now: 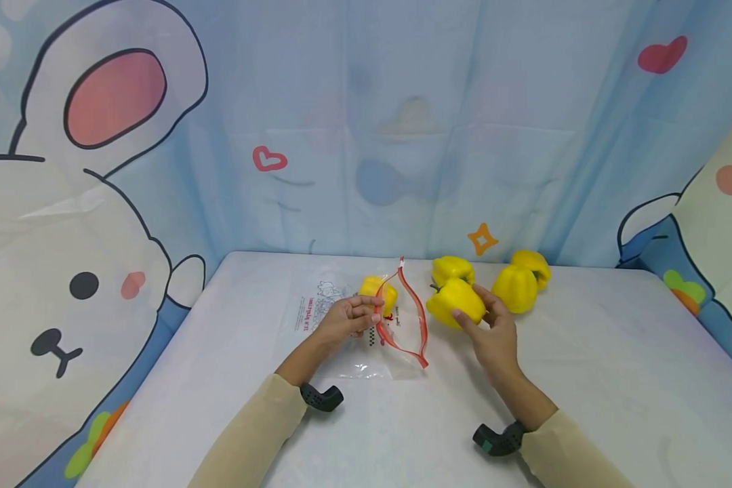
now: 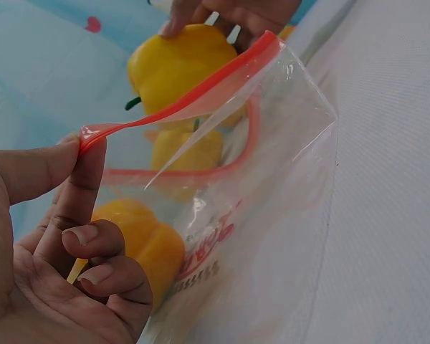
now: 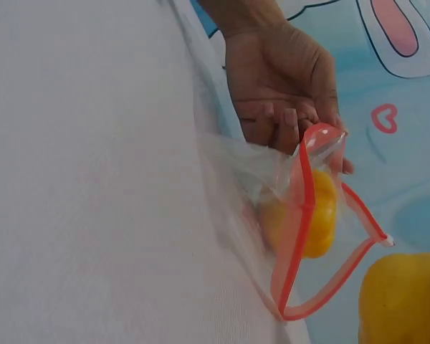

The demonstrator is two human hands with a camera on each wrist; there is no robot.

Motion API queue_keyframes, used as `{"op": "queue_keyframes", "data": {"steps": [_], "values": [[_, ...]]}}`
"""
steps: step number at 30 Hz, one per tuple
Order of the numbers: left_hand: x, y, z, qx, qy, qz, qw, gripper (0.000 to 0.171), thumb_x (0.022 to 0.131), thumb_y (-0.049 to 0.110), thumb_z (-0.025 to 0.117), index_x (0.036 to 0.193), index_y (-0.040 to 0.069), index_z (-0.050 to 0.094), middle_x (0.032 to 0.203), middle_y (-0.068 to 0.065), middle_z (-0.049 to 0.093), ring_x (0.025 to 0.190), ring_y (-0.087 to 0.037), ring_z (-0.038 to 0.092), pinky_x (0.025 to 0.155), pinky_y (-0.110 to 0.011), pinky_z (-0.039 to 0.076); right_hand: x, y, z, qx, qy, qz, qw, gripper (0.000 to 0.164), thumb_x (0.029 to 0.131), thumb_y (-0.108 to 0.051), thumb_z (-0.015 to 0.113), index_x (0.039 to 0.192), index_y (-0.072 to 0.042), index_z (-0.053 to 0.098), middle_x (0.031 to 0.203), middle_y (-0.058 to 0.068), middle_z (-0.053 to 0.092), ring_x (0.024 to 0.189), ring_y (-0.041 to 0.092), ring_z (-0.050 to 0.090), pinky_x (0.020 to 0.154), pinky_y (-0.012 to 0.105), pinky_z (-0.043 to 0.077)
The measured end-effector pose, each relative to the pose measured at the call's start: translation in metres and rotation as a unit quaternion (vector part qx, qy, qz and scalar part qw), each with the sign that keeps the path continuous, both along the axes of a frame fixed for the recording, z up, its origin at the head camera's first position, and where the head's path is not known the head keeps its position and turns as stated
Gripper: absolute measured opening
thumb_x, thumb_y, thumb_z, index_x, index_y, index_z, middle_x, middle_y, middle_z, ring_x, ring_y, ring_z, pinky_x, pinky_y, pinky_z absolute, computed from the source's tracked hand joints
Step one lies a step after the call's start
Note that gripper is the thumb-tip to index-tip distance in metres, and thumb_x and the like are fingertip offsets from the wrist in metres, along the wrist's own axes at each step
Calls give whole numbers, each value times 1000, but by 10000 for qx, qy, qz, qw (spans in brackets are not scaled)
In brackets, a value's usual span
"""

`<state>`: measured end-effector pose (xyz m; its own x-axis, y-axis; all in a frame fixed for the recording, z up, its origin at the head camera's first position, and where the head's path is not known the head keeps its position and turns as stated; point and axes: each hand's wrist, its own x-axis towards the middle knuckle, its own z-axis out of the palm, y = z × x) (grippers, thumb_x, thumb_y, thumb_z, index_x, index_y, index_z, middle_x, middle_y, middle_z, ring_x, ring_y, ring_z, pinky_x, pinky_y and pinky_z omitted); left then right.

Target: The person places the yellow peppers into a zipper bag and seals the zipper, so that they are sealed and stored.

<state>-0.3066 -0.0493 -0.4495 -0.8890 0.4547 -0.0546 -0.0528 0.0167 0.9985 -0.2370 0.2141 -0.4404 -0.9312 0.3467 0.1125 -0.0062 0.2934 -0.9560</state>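
My left hand [image 1: 348,318] pinches the red zip edge of a clear plastic zip bag [image 1: 423,322] between thumb and index finger. The bag's mouth gapes toward the right, and one yellow bell pepper [image 2: 154,251] lies inside it. In my right hand [image 1: 496,335] is another yellow bell pepper [image 1: 456,303], gripped by thumb and fingers just right of the bag's mouth. Its dark green stem points toward the bag. The left wrist view shows this pepper above the red edge, partly overlapped by it. The right wrist view cuts it off at the lower right.
Behind the held pepper sits another yellow pepper [image 1: 451,268]. Two more, a nearer pepper [image 1: 515,289] and a farther pepper [image 1: 533,266], stand together on the right. A white cloth covers the table [image 1: 616,359]. A printed blue curtain [image 1: 317,203] hangs along its back edge.
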Motion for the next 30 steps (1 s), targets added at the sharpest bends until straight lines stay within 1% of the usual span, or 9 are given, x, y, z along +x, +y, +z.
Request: {"op": "queue_keyframes", "data": {"steps": [1, 3, 7, 10, 14, 18, 21, 25, 30], "values": [[0, 0, 0, 9, -9, 1, 10000, 36, 92, 12, 69, 126, 4, 61, 81, 7, 66, 64, -14, 41, 58, -23, 34, 0, -2, 1, -218, -53, 71, 9997, 67, 92, -31, 70, 150, -20, 38, 149, 6, 42, 124, 23, 44, 83, 7, 47], [0, 0, 0, 30, -14, -6, 10000, 35, 92, 12, 69, 126, 4, 61, 81, 7, 66, 64, -14, 41, 58, -23, 34, -1, -7, 2, -683, -174, 215, 9973, 67, 92, -32, 69, 150, -21, 37, 148, 7, 41, 123, 22, 46, 80, 9, 50], [0, 0, -1, 15, -12, 3, 10000, 35, 92, 13, 69, 126, 3, 62, 80, 8, 67, 64, -13, 42, 58, -23, 34, -2, -18, 4, -1471, -474, 539, 9865, 67, 93, -33, 68, 150, -24, 35, 147, 7, 40, 127, 23, 46, 90, 27, 54], [0, 0, 0, -28, 7, 21, 10000, 35, 92, 14, 69, 125, 4, 62, 80, 8, 67, 64, -13, 42, 58, -23, 34, -3, -25, 4, -1880, -596, 771, 9773, 65, 94, -32, 66, 150, -23, 33, 147, 8, 40, 129, 24, 44, 96, 38, 52], [0, 0, 0, -90, 58, 28, 9999, 35, 93, 14, 69, 126, 4, 62, 79, 8, 66, 63, -14, 41, 58, -23, 34, -5, -31, 3, -2185, -748, 962, 9682, 61, 97, -31, 63, 149, -21, 32, 145, 9, 41, 125, 23, 47, 92, 38, 55], [0, 0, 0, -124, 83, 11, 9999, 36, 93, 14, 68, 127, 4, 61, 78, 7, 64, 63, -14, 40, 59, -23, 34, -7, -36, 1, -2234, -845, 999, 9659, 61, 97, -32, 62, 150, -21, 32, 146, 10, 43, 120, 21, 50, 82, 29, 58], [0, 1, 0, -131, 95, -3, 9999, 38, 93, 15, 68, 128, 3, 61, 77, 6, 64, 62, -14, 40, 59, -24, 34, -8, -39, -1, -2242, -825, 977, 9661, 63, 97, -30, 64, 150, -21, 32, 147, 11, 41, 122, 23, 47, 79, 26, 58], [-1, 0, 1, -138, 88, -5, 9999, 37, 93, 15, 69, 127, 4, 61, 77, 6, 65, 62, -14, 40, 59, -23, 35, -7, -42, -3, -2182, -862, 962, 9673, 65, 97, -27, 64, 151, -19, 31, 149, 13, 39, 130, 28, 43, 85, 28, 57], [0, 0, 1, -111, 77, -15, 9999, 35, 93, 14, 68, 126, 6, 62, 77, 7, 66, 62, -14, 40, 58, -24, 34, -8, -44, -7, -1895, -1064, 969, 9713, 63, 97, -24, 63, 151, -19, 31, 149, 13, 40, 132, 30, 45, 93, 32, 54]]}}
